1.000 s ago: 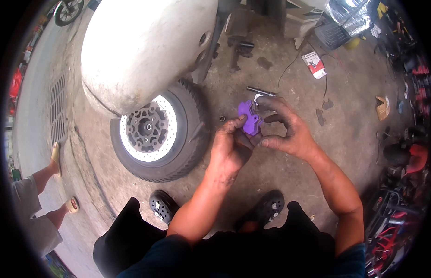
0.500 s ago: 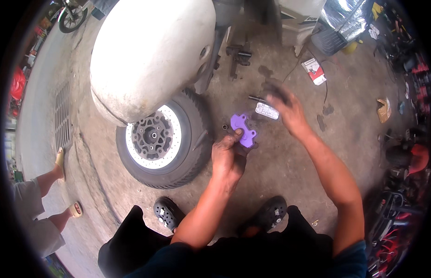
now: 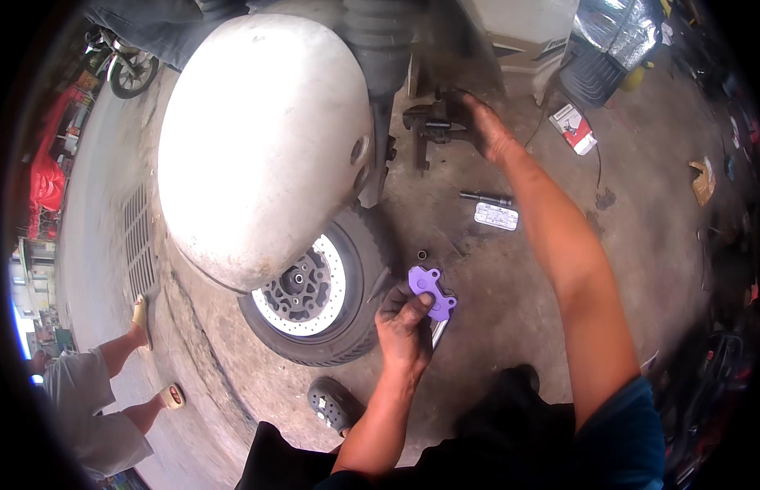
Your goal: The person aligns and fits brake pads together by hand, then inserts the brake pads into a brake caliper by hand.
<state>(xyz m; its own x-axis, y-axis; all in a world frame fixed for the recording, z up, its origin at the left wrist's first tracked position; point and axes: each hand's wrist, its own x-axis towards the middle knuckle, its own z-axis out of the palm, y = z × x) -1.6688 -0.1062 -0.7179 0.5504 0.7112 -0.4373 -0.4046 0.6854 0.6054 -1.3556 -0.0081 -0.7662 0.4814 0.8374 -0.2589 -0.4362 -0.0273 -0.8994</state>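
Observation:
My left hand (image 3: pixel 404 331) is closed on a purple brake pad (image 3: pixel 433 291), its thumb pressed on the flat face. A pale metal strip (image 3: pixel 439 332) shows just below the pad; whether I hold it too is unclear. My right hand (image 3: pixel 484 129) is stretched forward to a dark brake caliper (image 3: pixel 427 131) beside the motorcycle's fork. Its blackened fingers meet the caliper's right end and blend into it, so their grip cannot be made out. Left of my left hand lies a wheel (image 3: pixel 359 327) with a drilled brake disc (image 3: pixel 337 278).
On the floor are a small metal ring (image 3: pixel 422 255), a dark rod (image 3: pixel 484 198), a white printed packet (image 3: pixel 496 216) and a red-and-white box (image 3: pixel 573 129). A white fender (image 3: pixel 261 147) overhangs the wheel. Another person's legs (image 3: pixel 122 351) are at left. Dark clutter lines the right.
My right hand has moved forward from beside the white packet to the caliper. My left hand keeps hold of the purple brake pad. The whole view has shifted somewhat.

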